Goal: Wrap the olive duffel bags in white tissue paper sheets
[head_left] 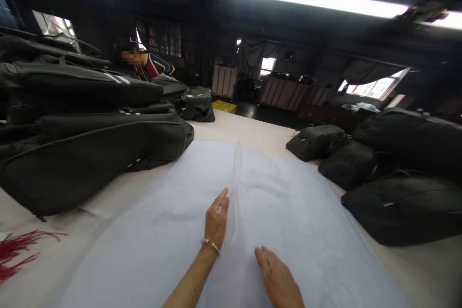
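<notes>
While left hand (216,219) and right hand (277,273), both empty, fingers extended, sit over one sheet (162,245), lower centre, one person (156,66) shows upper left.

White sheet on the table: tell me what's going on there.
A person's left hand is just left of a lengthwise crease in the white sheet, the right hand to the crease's right. Both are open and grip nothing; whether they touch the sheet is hard to tell. Dark bags crowd the table on both sides, and someone in a striped top is beyond the left ones.
</notes>
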A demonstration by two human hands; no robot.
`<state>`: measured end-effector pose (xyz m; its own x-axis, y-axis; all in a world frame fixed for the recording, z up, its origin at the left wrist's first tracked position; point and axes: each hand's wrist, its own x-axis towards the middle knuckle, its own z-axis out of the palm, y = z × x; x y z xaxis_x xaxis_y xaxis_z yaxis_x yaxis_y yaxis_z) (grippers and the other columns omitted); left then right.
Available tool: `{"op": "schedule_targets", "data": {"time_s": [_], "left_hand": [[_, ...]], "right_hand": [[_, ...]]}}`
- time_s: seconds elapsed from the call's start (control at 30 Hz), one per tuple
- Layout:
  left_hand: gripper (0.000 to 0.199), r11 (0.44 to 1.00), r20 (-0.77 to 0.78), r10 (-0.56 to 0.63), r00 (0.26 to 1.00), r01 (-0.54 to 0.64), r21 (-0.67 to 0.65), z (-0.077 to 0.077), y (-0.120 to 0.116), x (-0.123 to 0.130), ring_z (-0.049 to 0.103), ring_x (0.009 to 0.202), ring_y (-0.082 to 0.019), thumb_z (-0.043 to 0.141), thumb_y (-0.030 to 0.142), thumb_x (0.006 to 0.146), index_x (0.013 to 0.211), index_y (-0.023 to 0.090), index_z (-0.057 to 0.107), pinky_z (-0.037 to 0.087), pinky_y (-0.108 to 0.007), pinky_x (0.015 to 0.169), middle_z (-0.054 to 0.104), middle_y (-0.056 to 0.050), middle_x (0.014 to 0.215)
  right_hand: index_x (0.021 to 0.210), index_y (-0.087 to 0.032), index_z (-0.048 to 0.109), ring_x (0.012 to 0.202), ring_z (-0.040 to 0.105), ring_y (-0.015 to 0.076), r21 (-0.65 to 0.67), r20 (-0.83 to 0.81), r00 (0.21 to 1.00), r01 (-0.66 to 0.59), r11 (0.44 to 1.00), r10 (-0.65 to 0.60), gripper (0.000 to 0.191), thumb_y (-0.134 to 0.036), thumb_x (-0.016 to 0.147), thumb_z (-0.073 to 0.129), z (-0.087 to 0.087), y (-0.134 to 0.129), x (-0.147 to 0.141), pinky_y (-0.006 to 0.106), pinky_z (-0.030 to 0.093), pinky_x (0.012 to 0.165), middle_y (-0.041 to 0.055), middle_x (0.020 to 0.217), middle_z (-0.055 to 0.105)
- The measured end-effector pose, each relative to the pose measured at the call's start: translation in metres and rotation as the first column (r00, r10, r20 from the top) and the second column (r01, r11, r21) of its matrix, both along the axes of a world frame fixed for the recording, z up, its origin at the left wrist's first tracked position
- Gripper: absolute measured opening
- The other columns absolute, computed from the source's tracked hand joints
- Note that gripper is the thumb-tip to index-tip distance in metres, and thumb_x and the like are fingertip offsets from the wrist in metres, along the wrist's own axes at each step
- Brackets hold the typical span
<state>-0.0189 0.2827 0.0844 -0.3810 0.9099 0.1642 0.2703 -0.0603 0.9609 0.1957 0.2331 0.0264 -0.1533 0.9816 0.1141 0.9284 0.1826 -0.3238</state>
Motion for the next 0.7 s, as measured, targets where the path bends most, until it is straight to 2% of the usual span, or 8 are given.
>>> {"op": "schedule_targets", "data": {"time_s": [0.1,0.17,0.23,0.33,0.4,0.47,0.57,0.7], "left_hand": [[0.046,0.958,-0.288,-0.286,0.914,0.272,-0.088,-0.007,0.001,0.02,0.049,0.131,-0.022,0.039,0.042,0.097,0.134,0.021,0.056,0.037,-0.039,0.113,0.056,-0.006,0.14],[0.044,0.911,-0.415,-0.412,0.811,0.361,-0.199,-0.015,0.008,0.031,0.055,0.124,-0.029,0.046,0.039,0.094,0.132,0.02,0.058,0.044,-0.047,0.106,0.058,-0.011,0.136],[0.043,0.88,-0.508,-0.474,0.719,0.381,-0.282,-0.023,0.018,0.039,0.058,0.118,-0.034,0.048,0.031,0.092,0.132,0.017,0.057,0.047,-0.053,0.098,0.058,-0.016,0.134],[0.053,0.85,-0.624,-0.523,0.581,0.414,-0.326,-0.032,0.038,0.045,0.045,0.131,-0.034,0.05,0.031,0.092,0.144,0.022,0.042,0.035,-0.057,0.108,0.042,-0.015,0.149],[0.069,0.818,-0.672,-0.558,0.487,0.46,-0.345,-0.038,0.048,0.046,0.025,0.143,-0.033,0.059,0.047,0.087,0.148,0.03,0.032,0.016,-0.058,0.117,0.023,-0.009,0.159],[0.081,0.791,-0.693,-0.587,0.419,0.478,-0.381,-0.045,0.052,0.045,0.01,0.148,-0.034,0.06,0.064,0.081,0.149,0.032,0.029,0.001,-0.062,0.117,0.014,-0.007,0.161],[0.086,0.791,-0.703,-0.595,0.388,0.436,-0.429,-0.053,0.045,0.043,0.002,0.148,-0.036,0.047,0.073,0.082,0.151,0.027,0.026,-0.006,-0.069,0.112,0.012,-0.012,0.16],[0.087,0.807,-0.721,-0.584,0.373,0.366,-0.464,-0.059,0.012,0.037,-0.003,0.147,-0.037,0.045,0.074,0.082,0.152,0.028,0.021,-0.008,-0.07,0.111,0.007,-0.012,0.16]], "right_hand": [[0.131,-0.024,0.059,0.131,0.049,0.0255,0.119,0.05,0.992,-0.121,0.986,0.115,0.048,-0.048,0.097,0.035,0.015,0.02,0.017,0.046,0.041,0.108,0.0056,0.139,0.054],[0.142,-0.021,0.047,0.141,0.033,0.0282,0.18,0.144,0.956,-0.278,0.944,0.254,0.051,-0.043,0.096,0.039,0.006,0.03,0.027,0.053,0.031,0.114,0.0057,0.15,0.04],[0.145,-0.02,0.04,0.142,0.029,0.0297,0.146,0.217,0.93,-0.331,0.932,0.297,0.052,-0.035,0.096,0.038,-0.014,0.033,0.03,0.057,0.028,0.115,0.0057,0.151,0.037],[0.146,-0.02,0.04,0.144,0.024,0.0304,0.105,0.26,0.935,-0.276,0.955,0.242,0.052,-0.023,0.093,0.036,-0.041,0.028,0.026,0.058,0.024,0.115,0.0053,0.15,0.04],[0.143,-0.02,0.045,0.144,0.023,0.0313,0.106,0.268,0.945,-0.221,0.969,0.187,0.052,-0.021,0.092,0.036,-0.047,0.024,0.019,0.059,0.023,0.115,0.0065,0.149,0.042],[0.141,-0.017,0.048,0.143,0.026,0.0323,0.118,0.276,0.954,-0.158,0.98,0.121,0.052,-0.021,0.091,0.036,-0.047,0.018,0.014,0.059,0.025,0.114,0.0081,0.149,0.04],[0.141,-0.016,0.048,0.141,0.032,0.033,0.149,0.279,0.959,-0.087,0.985,0.042,0.053,-0.027,0.091,0.036,-0.048,0.005,0.007,0.061,0.03,0.111,0.0073,0.151,0.036],[0.14,-0.018,0.049,0.138,0.037,0.0348,0.196,0.258,0.966,-0.051,0.979,-0.001,0.054,-0.041,0.093,0.039,-0.063,-0.029,0.002,0.063,0.033,0.109,0.0063,0.149,0.039]]}}
